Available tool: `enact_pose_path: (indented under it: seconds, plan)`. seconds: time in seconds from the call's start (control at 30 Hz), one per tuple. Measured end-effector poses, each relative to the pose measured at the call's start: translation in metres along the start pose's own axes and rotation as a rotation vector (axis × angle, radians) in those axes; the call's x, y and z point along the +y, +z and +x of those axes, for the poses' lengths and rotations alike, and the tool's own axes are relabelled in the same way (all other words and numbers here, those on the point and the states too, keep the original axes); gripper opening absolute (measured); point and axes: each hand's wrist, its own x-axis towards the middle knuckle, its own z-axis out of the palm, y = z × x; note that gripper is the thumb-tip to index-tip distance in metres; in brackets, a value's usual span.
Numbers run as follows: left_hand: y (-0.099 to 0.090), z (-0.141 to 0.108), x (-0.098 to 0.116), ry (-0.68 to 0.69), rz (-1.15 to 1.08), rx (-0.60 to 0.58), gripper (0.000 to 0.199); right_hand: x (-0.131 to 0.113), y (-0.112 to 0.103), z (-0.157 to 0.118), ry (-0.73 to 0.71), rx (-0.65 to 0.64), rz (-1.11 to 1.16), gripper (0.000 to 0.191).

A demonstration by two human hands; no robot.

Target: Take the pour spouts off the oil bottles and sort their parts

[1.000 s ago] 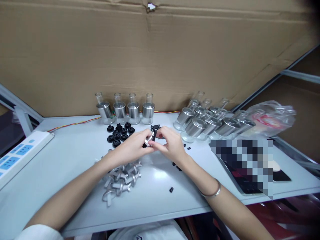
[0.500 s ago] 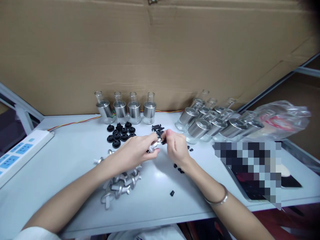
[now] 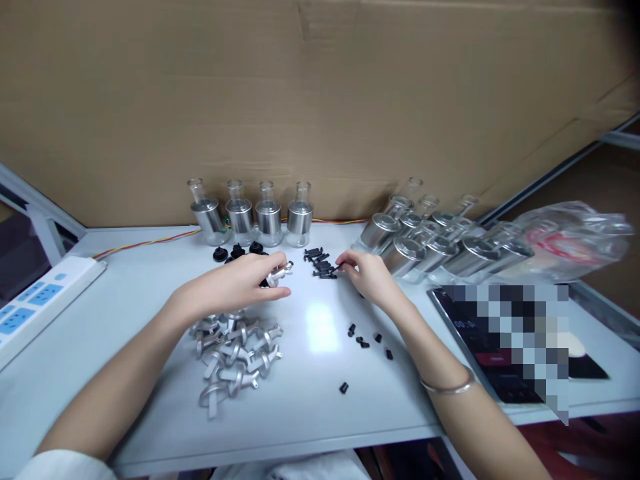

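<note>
My left hand (image 3: pixel 245 277) is closed around a silver metal spout piece (image 3: pixel 279 273), its tip poking out between thumb and fingers. Under and behind that hand lie round black stoppers (image 3: pixel 220 254), partly covered. My right hand (image 3: pixel 367 273) pinches a thin black plastic piece (image 3: pixel 339 267) at the right edge of a small pile of black strips (image 3: pixel 320 261). Below my left wrist is a heap of silver spout pieces (image 3: pixel 240 353). Small black caps (image 3: pixel 359 341) are scattered left of my right forearm.
Four glass bottles with steel sleeves (image 3: pixel 269 217) stand along the cardboard wall (image 3: pixel 310 120); several more bottles (image 3: pixel 407 252) crowd the back right beside a clear plastic bag (image 3: pixel 575 240). A power strip (image 3: pixel 45 300) lies at left, a partly blurred tablet (image 3: pixel 480 347) at right.
My hands have moved apart: the left went leftward with the silver spout piece, the right slightly to the right at the black strips. More small black caps are now visible.
</note>
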Motion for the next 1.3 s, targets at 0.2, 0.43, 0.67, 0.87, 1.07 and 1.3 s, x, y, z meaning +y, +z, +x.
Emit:
enact_pose_path:
  seconds: [0.2,0.43,0.67,0.87,1.07,1.3]
  plan:
    - [-0.002,0.000,0.001,0.005,0.007,-0.011,0.025,-0.001,0.008,-0.003,-0.028,-0.023,-0.097,0.015]
    - [-0.001,0.000,0.002,-0.013,0.028,-0.037,0.024,-0.005,-0.010,-0.007,-0.051,0.007,-0.121,0.018]
    - [-0.004,-0.004,0.000,-0.031,0.012,-0.035,0.025,0.019,-0.037,-0.075,-0.083,0.236,-0.130,0.019]
    - [-0.004,-0.002,0.002,-0.047,0.021,-0.057,0.023,0.039,-0.019,-0.091,-0.308,0.152,-0.272,0.024]
    - [-0.003,-0.002,0.004,-0.042,0.034,-0.067,0.024,0.035,-0.021,-0.058,-0.361,-0.083,-0.376,0.017]
    - [0.000,-0.001,0.002,-0.043,0.034,-0.073,0.025,0.010,-0.022,-0.042,-0.319,-0.328,-0.236,0.020]
